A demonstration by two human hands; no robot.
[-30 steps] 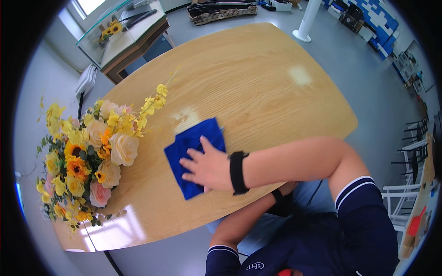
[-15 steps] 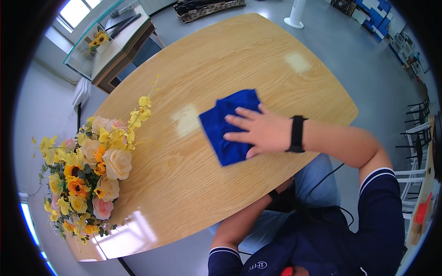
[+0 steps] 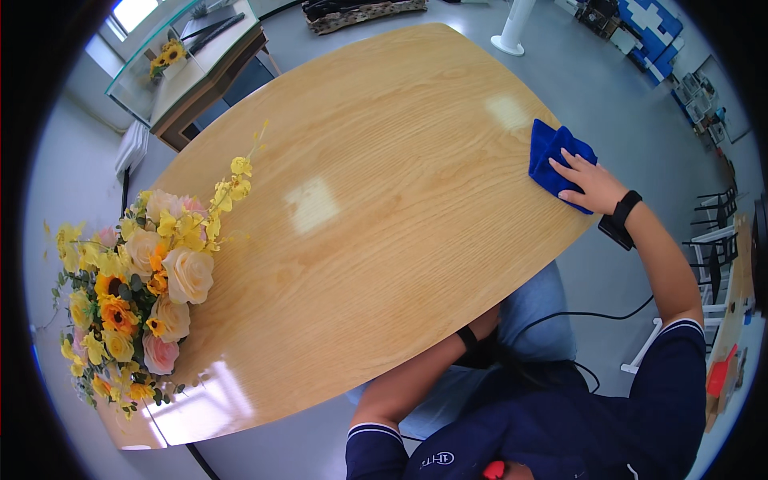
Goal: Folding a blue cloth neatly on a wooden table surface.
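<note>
A folded blue cloth (image 3: 546,157) lies at the right edge of the wooden table (image 3: 384,216). My right hand (image 3: 598,186) rests on its outer part, palm down, fingers spread and stretched over the fabric. A black band circles that wrist. My left hand (image 3: 485,322) is low in front of my body, at the near table edge by my lap. Its fingers are hidden, so what it holds, if anything, cannot be seen.
A bouquet of yellow, orange, cream and pink flowers (image 3: 136,296) stands on the table's left end. Beyond the far left is a glass-topped display case (image 3: 200,76). A white post (image 3: 512,32) stands past the far edge. A black cable (image 3: 596,314) runs beside my legs.
My right hand has slid the blue cloth from the middle of the table to its right edge. My left hand stays low by my lap. The view has shifted slightly.
</note>
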